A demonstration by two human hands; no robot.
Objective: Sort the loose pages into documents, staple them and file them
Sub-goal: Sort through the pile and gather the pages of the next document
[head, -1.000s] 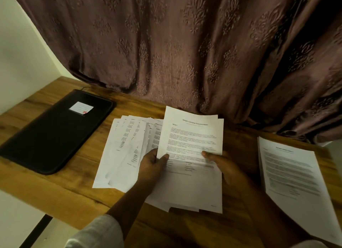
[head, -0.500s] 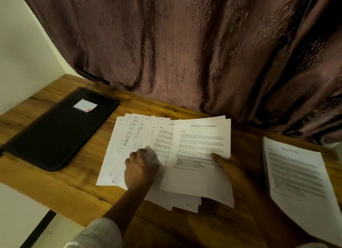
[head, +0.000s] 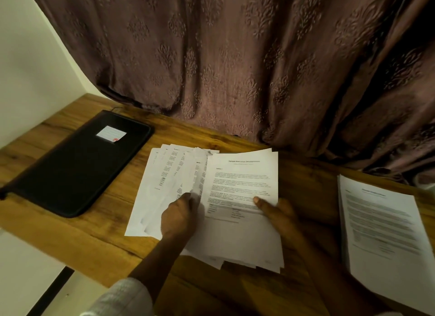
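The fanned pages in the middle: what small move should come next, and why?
Probably draw the titled top page rightward, clear of the fanned pages: the right hand pinches its edge, and the left hand grips the sheets beside it.

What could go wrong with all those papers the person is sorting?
The loose pages are fanned out and overlapping, so the left hand might lift two sheets at once and mix up documents. The right hand holds the top page by one edge, so it might crease or slip. The light looks dim and the print small, so a page could be misread.
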